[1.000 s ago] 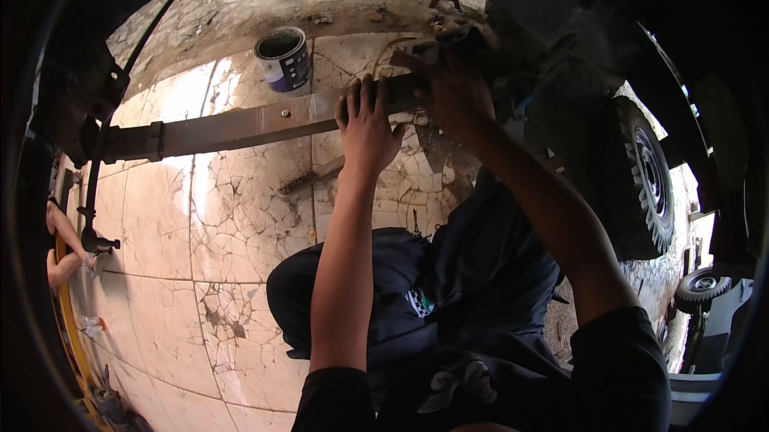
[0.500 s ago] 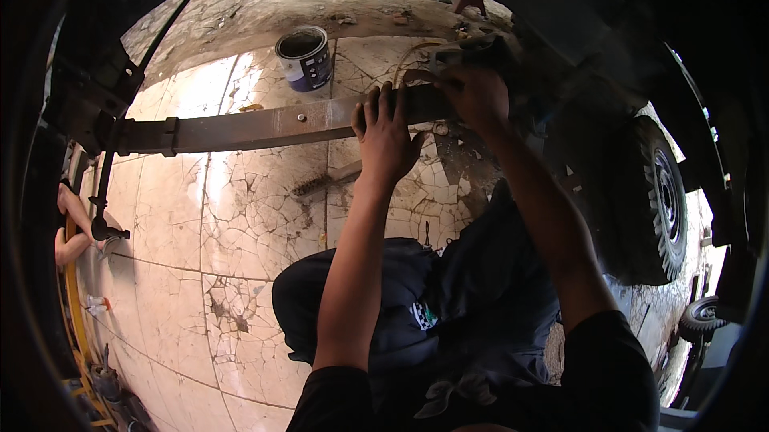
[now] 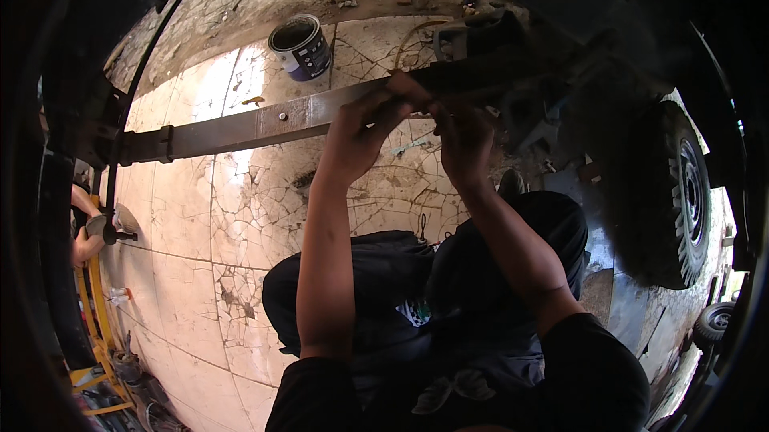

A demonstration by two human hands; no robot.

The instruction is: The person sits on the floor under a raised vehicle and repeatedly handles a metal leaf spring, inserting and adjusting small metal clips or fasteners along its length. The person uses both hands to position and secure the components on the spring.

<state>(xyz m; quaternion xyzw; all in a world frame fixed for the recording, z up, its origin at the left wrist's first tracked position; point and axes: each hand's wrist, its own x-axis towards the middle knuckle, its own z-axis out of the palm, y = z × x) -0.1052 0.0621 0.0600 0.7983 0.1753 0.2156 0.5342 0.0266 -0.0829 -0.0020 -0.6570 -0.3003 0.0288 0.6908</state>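
Observation:
A long rusty leaf spring (image 3: 228,132), with a bolt head on its top face and a clamp near its left end, runs across in front of me. Over its near edge, my left hand (image 3: 356,134) is closed, its fingertips pinching a small reddish-brown piece (image 3: 410,88) that looks like sandpaper. Just to the right, my right hand (image 3: 466,142) has its fingers pressed together at the piece's right end. The fingers hide part of it. Below my left wrist, the dark bristle end of a brush (image 3: 303,180) lies on the floor, its handle mostly hidden.
An opened paint can (image 3: 300,48) stands on the cracked tiles (image 3: 264,224) beyond the spring. A treaded wheel (image 3: 685,192) is at the right. Dark vehicle parts surround the view. Another person's arm (image 3: 84,248) shows at the left, near a yellow frame (image 3: 98,304).
My left hand has left the spring's top and closed on the brown piece. My right hand has come nearer and lower, bringing the piece towards the left. The view has shifted slightly.

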